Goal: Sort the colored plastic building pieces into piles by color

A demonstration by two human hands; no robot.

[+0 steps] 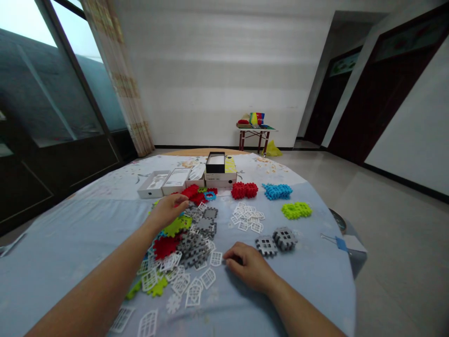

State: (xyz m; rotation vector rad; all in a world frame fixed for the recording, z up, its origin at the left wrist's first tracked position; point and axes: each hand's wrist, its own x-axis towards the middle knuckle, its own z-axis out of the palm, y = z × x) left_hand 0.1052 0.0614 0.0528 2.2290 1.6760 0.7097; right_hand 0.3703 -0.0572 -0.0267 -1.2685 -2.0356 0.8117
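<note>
Left hand (170,208): fingers bent down over the far edge of the mixed pile (189,234), tips at the loose red pieces (192,193). Cannot tell whether anything is pinched.

Right hand (247,267): just right of the pile, near side. It rests on the cloth with fingers curled under, tips just beside a white window piece (216,258). Cannot tell if it holds anything.

Pile: grey, red, green and white interlocking pieces on the blue tablecloth (70,243). White window pieces spill toward the person.

Right of the pile:
- a grey stack (277,241) near the right hand
- a small spread of white pieces (247,218)
- a green stack (296,210) further out

Beyond the pile to the right: a red stack (244,190), then a blue stack (277,191).

Behind the pile: a row of open white boxes (175,180), with a black box (215,162) on top at the right.
</note>
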